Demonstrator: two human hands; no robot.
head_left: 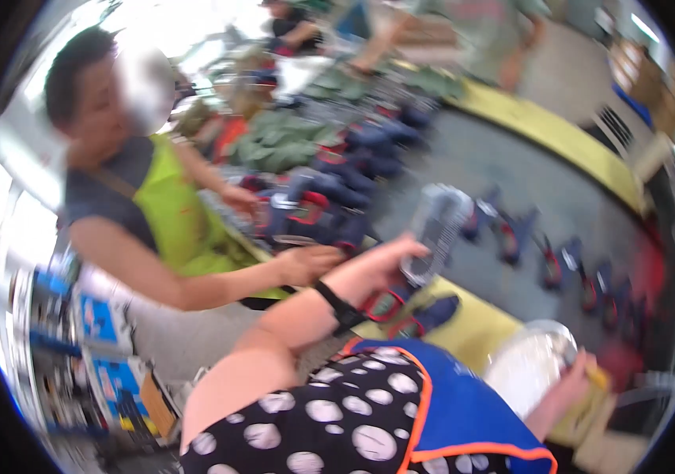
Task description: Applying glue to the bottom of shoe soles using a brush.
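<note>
A co-worker in a green apron [167, 209] stands left of the grey table [495, 178], hands on blue and red pieces [306, 217] there. The left hand [381, 265], a black band at its wrist, has its fingers [409, 246] closed round a blurred clear grey object [435, 229] over the table's yellow near edge. More blue and red pieces [567, 268] lie further right on the table. The right hand [578, 379], past the near edge, grips something yellowish [594, 378] beside a clear bag [527, 363]; how tightly, I cannot tell

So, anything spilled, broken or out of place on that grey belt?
Nothing stands out, though the picture is blurred. The left hand holds a clear ribbed packet over the grey belt; blue-and-red items lie scattered along it. The right hand grips a white bag.
</note>
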